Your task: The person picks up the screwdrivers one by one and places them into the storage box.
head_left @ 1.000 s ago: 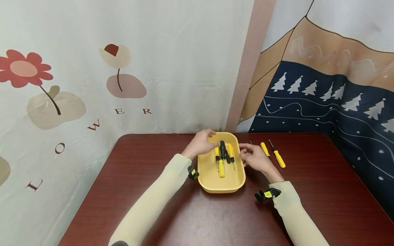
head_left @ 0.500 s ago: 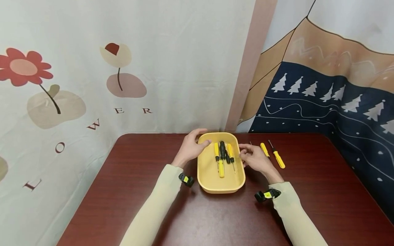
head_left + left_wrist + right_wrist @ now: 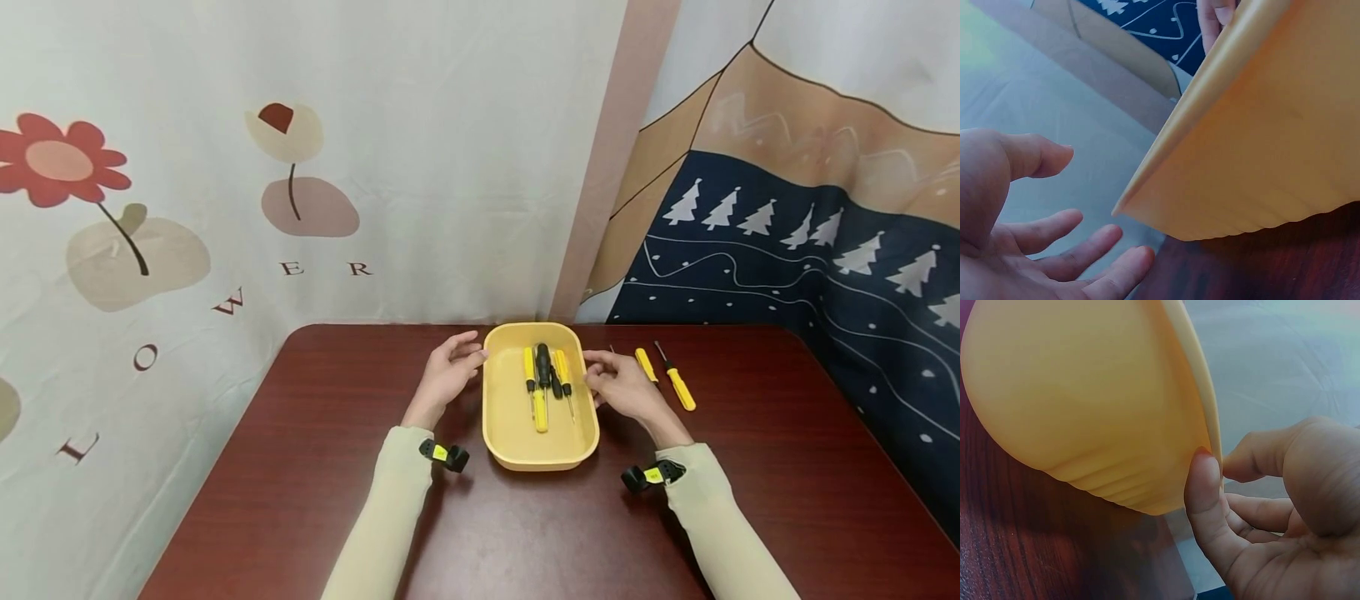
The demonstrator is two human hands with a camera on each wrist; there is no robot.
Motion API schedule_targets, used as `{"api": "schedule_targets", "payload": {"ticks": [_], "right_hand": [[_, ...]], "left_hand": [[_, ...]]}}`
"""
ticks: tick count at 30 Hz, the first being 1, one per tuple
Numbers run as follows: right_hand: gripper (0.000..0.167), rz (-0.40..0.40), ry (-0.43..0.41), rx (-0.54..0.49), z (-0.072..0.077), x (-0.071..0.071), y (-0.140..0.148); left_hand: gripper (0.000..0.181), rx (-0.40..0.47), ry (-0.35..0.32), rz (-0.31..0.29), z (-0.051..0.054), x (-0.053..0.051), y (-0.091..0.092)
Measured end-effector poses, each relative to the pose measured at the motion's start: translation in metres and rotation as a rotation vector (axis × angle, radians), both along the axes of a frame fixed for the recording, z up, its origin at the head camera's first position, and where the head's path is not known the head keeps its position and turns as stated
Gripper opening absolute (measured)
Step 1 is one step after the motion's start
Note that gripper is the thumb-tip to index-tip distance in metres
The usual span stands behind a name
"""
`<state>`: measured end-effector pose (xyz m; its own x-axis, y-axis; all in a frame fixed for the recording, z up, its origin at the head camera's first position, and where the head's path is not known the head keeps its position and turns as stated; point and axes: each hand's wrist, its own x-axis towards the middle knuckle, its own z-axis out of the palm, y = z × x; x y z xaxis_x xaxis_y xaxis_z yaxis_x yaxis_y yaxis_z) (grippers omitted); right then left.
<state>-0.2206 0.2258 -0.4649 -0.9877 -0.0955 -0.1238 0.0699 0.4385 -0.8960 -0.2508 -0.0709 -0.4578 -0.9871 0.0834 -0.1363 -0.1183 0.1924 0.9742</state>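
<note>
A yellow plastic tray [image 3: 513, 446] stands on the table between my hands. Several screwdrivers lie in it, among them one with a long black handle [image 3: 543, 364] and one with a yellow handle [image 3: 540, 412]. My right hand [image 3: 622, 387] pinches the tray's right rim; in the right wrist view one finger [image 3: 1202, 484] lies on the outer wall and the thumb [image 3: 1254, 456] meets the rim. At the tray's left side is my left hand [image 3: 444, 377], its fingers apart and holding nothing. The left wrist view shows a gap between its fingertips and the tray wall [image 3: 1241, 156].
Right of the tray, a yellow-handled screwdriver [image 3: 678, 388] lies on the reddish-brown table [image 3: 360, 400]. Another yellow handle [image 3: 645, 363] is partly hidden behind my right hand. A printed curtain [image 3: 450, 167] hangs along the table's back edge.
My left hand has moved left, from over the tray's screwdrivers to outside its left rim. My right hand stays at the right rim, and the tray has hardly moved.
</note>
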Motion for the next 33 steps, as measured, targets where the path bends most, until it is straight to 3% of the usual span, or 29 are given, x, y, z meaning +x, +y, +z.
{"api": "schedule_targets", "payload": {"ticks": [6,20,25,33], "right_hand": [[0.047,0.002,-0.002,-0.008,0.000,0.000,-0.001],[0.047,0.016,0.010,0.003,-0.003,0.001,-0.003],[0.047,0.014,0.008,0.015,-0.004,0.002,-0.005],[0.048,0.039,0.052,0.114,0.001,-0.001,0.000]], "left_hand": [[0.052,0.072,-0.043,-0.021,-0.010,0.001,-0.004],[0.051,0.136,-0.118,-0.095,-0.018,0.003,-0.010],[0.051,0.140,-0.113,-0.119,-0.020,0.004,-0.012],[0.052,0.175,-0.102,-0.125,-0.019,0.002,-0.009]]}}
